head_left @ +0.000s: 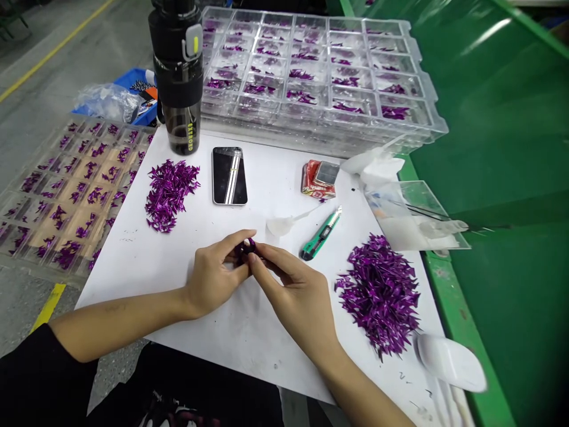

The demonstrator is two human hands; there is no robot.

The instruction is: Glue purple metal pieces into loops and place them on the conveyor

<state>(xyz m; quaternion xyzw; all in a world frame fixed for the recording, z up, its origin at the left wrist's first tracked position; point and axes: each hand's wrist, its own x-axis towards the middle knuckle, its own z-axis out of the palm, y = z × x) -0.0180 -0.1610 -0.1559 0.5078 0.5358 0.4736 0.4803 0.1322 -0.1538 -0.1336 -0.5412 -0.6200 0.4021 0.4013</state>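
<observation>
My left hand (216, 274) is closed on a small dark purple piece (245, 248) above the middle of the white work surface (178, 350). Thumb and fingers of my right hand (296, 290) pinch the same piece from the right, so the two hands meet there. Much of the piece is covered by fingertips. Beyond my right hand lies a green utility knife (320, 234). A large pile of purple pointed pieces (381, 296) rests at the right, and a smaller purple pile (171, 193) at the upper left. Behind my left hand lies a phone (229, 176).
A dark bottle (180, 77) and stacked clear compartment trays (311, 127) stand at the back. Another compartment tray (84, 184) is on the left. A red box (311, 185), an acrylic holder (420, 207) and a white rounded object (452, 362) lie toward the right.
</observation>
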